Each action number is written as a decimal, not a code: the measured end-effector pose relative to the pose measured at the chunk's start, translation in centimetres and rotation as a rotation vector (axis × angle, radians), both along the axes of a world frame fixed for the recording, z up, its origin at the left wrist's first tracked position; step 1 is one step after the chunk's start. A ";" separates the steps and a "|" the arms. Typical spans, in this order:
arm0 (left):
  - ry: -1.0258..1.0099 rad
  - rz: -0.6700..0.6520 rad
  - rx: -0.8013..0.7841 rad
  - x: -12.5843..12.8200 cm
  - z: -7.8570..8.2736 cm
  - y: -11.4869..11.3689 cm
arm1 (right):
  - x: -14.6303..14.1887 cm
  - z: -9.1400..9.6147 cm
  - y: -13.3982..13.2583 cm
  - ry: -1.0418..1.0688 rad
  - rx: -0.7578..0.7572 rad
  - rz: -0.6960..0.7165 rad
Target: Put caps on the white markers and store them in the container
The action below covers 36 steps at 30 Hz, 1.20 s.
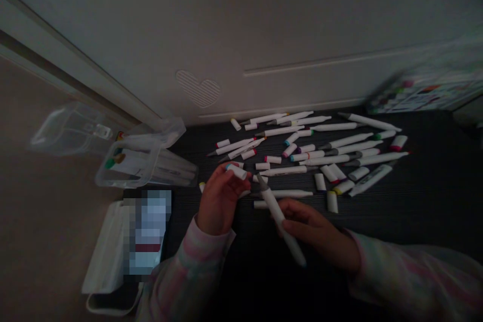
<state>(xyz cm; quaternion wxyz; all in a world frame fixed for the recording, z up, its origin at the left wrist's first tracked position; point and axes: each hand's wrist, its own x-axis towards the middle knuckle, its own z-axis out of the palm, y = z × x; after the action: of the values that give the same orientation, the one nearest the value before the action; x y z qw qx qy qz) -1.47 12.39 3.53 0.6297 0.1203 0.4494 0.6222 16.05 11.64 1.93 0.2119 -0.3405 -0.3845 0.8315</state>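
Nearest the camera, wears loose sleeves (pixel 407 271) of soft-looking cloth, striped in pale pink, mint and white. Grips a smooth white marker (pixel 282 220) in the right hand (pixel 317 231), with thumb and fingers closed around the slim barrel, slanting its bare, tapered grey tip up toward the left hand (pixel 219 204). Pinches a short, tube-shaped white cap (pixel 237 171), banded blue at one end, in the left fingers, just beside the marker's tip but apart from it. Holds both above a dark tabletop (pixel 426 196) of fine, grooved grain. Beyond the hands, shows a scatter of slender white pens (pixel 328 159) and stubby, cylindrical loose caps (pixel 332 204) ringed in red, yellow, purple and green. To the left, includes a clear, hard plastic box (pixel 192 173) with its lid (pixel 64 136) open, and nearer, a flat phone (pixel 147 236) with a pixelated screen. Behind, backs onto a pale, smooth panel (pixel 302 20) bearing a ribbed heart (pixel 198 89).
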 end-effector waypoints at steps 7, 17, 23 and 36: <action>0.012 -0.009 -0.011 0.1 -0.1 0.1 | 0.2 -0.9 -0.2 0.057 -0.140 -0.031; 0.013 -0.008 -0.008 0.1 -0.3 0.1 | -0.3 -0.2 0.3 0.090 -0.223 -0.120; 0.018 -0.010 -0.013 0.1 -0.3 0.1 | 0.0 -0.8 0.0 0.116 -0.138 -0.039; 0.065 -0.042 0.018 0.5 -0.3 0.1 | 0.1 -0.2 -0.2 0.033 0.015 0.109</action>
<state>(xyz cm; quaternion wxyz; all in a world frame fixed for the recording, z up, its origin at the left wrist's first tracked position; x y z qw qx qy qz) -1.00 12.50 3.21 0.6265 0.1555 0.4615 0.6085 16.11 11.49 1.76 0.1751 -0.3038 -0.4054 0.8443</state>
